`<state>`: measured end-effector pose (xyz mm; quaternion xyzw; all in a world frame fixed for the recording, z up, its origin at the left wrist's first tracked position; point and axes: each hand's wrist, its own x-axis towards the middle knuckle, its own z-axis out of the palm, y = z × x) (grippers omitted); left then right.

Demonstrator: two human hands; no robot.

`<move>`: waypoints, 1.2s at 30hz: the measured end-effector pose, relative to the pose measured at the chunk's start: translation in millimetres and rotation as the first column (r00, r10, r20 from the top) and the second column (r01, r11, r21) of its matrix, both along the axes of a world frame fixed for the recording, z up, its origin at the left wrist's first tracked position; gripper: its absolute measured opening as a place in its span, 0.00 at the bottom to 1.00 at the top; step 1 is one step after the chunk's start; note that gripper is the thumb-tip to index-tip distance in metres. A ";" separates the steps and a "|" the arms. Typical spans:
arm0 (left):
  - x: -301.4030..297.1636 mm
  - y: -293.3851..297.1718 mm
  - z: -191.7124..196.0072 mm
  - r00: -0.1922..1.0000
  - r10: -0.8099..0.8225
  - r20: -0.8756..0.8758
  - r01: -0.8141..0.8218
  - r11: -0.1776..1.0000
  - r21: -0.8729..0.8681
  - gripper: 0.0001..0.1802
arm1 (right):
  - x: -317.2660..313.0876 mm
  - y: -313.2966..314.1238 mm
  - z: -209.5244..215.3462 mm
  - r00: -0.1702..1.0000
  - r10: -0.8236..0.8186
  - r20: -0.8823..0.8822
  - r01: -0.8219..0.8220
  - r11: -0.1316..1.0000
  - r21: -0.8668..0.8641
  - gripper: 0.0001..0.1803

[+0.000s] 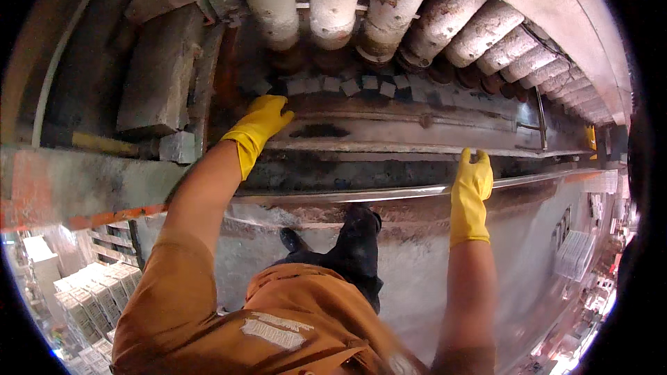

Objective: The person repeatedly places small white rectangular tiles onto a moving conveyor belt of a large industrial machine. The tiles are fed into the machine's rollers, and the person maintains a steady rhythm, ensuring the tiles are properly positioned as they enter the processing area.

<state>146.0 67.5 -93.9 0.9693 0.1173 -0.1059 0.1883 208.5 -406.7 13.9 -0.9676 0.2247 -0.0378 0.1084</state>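
Note:
Both my hands wear yellow rubber gloves. My left hand (262, 121) reaches forward and rests flat, fingers together, on a dark metal ledge (389, 132), just below a row of small grey blocks (347, 85). It holds nothing. My right hand (472, 184) is curled over a long shiny metal rail (361, 196) that runs across the front of the machine. My orange-clad knee (292, 312) and a dark boot (358, 236) press against the grey wall below the rail.
A row of thick, crusted white-and-rust rollers (417, 14) fans out above the ledge. A large grey slab (160, 73) stands at upper left. Far below at lower left lie stacked pale blocks (90, 305); more stacks (577, 253) lie at right.

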 end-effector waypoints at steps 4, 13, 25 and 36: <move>15.8 9.8 -23.6 0.992 0.025 0.120 -0.027 0.999 0.018 0.26 | -8.7 1.6 -5.4 1.000 -0.010 0.014 0.010 0.999 -0.032 0.33; 69.9 28.8 -61.7 0.981 -0.047 0.190 0.025 0.993 0.116 0.19 | -19.4 6.7 -11.1 0.998 0.009 0.062 -0.007 0.999 -0.044 0.32; 132.1 27.3 -60.3 0.999 0.006 -0.037 0.005 0.957 0.291 0.15 | -30.4 14.2 -16.5 0.995 0.015 0.098 -0.008 0.997 -0.073 0.30; 165.6 39.6 -67.4 0.966 -0.040 -0.257 0.129 0.932 0.340 0.23 | -34.7 18.3 -12.6 0.994 0.038 0.101 -0.033 0.998 -0.047 0.30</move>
